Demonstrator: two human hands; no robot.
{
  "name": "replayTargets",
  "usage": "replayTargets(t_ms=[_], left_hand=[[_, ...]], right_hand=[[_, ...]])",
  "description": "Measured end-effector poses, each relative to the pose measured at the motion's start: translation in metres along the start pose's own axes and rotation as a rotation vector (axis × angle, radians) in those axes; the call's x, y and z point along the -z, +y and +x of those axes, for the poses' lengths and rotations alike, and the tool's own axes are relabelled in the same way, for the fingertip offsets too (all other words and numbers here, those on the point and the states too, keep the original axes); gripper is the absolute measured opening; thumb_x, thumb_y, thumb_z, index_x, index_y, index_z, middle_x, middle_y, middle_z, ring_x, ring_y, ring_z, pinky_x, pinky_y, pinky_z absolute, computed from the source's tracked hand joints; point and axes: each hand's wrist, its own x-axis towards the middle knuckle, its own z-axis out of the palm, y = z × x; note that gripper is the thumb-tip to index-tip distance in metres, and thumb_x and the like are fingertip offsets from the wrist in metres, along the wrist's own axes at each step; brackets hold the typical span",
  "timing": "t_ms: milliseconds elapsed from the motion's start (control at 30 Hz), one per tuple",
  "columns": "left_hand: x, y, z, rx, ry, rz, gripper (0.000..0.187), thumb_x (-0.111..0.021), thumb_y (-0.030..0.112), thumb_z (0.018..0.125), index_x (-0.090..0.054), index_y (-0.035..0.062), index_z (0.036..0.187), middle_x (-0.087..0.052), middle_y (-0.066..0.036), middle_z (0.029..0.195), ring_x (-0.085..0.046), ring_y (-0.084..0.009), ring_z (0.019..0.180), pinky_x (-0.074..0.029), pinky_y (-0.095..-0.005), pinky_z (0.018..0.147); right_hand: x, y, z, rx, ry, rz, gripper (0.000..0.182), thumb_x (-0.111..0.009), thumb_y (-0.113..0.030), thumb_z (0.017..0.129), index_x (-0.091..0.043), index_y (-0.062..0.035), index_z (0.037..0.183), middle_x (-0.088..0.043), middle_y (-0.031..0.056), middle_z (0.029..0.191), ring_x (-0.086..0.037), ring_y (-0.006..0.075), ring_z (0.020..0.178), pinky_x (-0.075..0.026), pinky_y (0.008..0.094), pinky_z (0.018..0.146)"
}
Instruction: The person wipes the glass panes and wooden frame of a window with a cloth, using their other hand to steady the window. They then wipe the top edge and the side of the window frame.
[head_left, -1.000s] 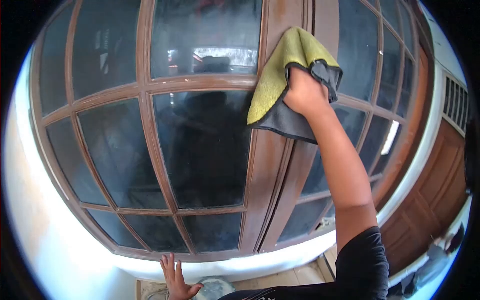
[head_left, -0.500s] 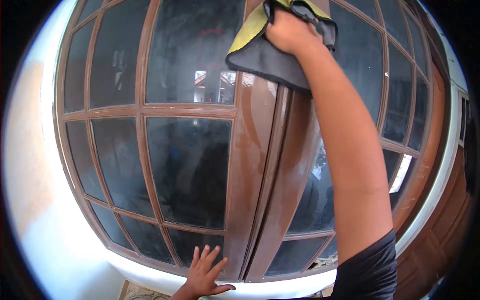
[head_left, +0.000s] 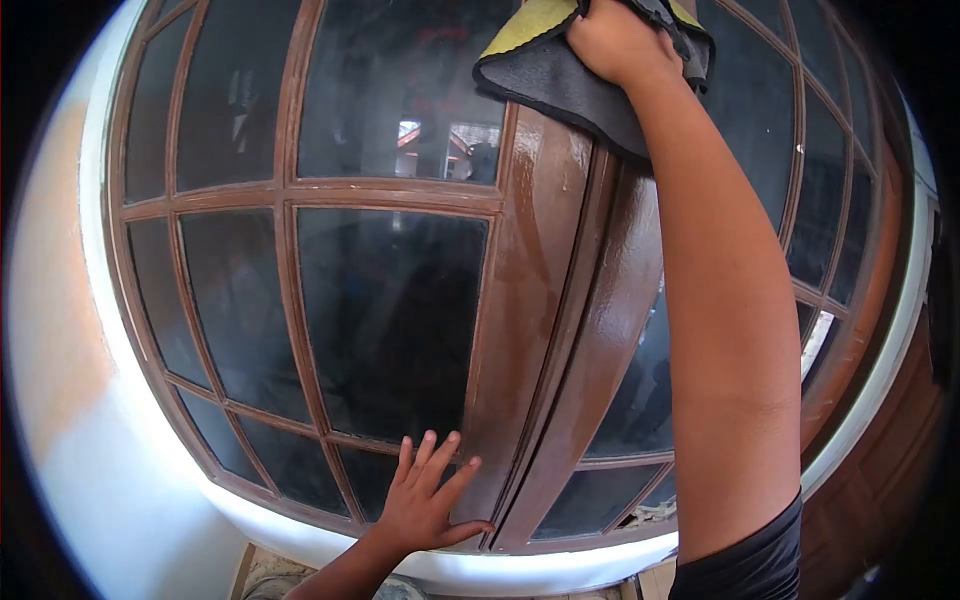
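Note:
My right hand (head_left: 622,45) is closed on a grey and yellow cleaning cloth (head_left: 560,78) with a dark edge, high up over the middle of the window. The cloth drapes across the brown wooden post (head_left: 545,200) where the two window halves meet. Wet-looking streaks show on the wood below it. Low down, my left hand (head_left: 428,500) is open with its fingers spread, overlapping the lower part of the wooden frame and a bottom glass pane (head_left: 365,478). Nothing is in that hand.
Dark panes in a brown wooden grid (head_left: 290,320) fill most of the view. A white wall (head_left: 110,480) with an orange-tan patch stands at the left. Below runs a white sill (head_left: 480,575). A brown panelled door (head_left: 870,500) is at the far right.
My left hand has risen slightly and shifted right, showing more forearm. In view, my right hand and the cloth sit a little higher and further right, as the window also shifts with the camera.

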Motion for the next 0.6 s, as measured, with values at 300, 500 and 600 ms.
replayTargets(t_ms=[300,500,600], left_hand=[[-0.021,-0.004,0.022,-0.072,0.038,0.047,0.084,-0.07,0.066,0.076,-0.051,0.0131,0.138,-0.036,-0.024,0.15,-0.028,-0.0456,0.141,-0.014,-0.0647,0.113],[-0.051,0.005,0.062,-0.248,0.14,0.08,0.079,-0.071,0.063,0.076,-0.052,0.0174,0.138,-0.035,-0.019,0.152,-0.021,-0.0412,0.145,-0.016,-0.0656,0.112],[-0.069,0.011,0.077,-0.392,0.129,0.093,0.077,-0.07,0.06,0.078,-0.05,0.0214,0.142,-0.029,-0.015,0.157,-0.014,-0.0354,0.149,-0.016,-0.0658,0.112]], right_hand=[[-0.001,-0.014,-0.03,0.014,-0.006,-0.163,0.053,-0.047,-0.026,0.091,-0.05,0.0034,0.135,-0.049,0.0301,0.138,-0.044,0.0413,0.132,-0.033,0.0444,0.112],[-0.011,-0.01,-0.056,0.023,-0.022,-0.169,0.056,-0.055,-0.04,0.087,-0.055,-0.004,0.129,-0.054,0.0249,0.134,-0.049,0.0425,0.126,-0.037,0.0507,0.108],[-0.012,-0.009,-0.073,0.042,-0.018,-0.189,0.053,-0.057,-0.039,0.085,-0.057,-0.0033,0.125,-0.058,0.0252,0.127,-0.052,0.0424,0.123,-0.038,0.0512,0.106]])
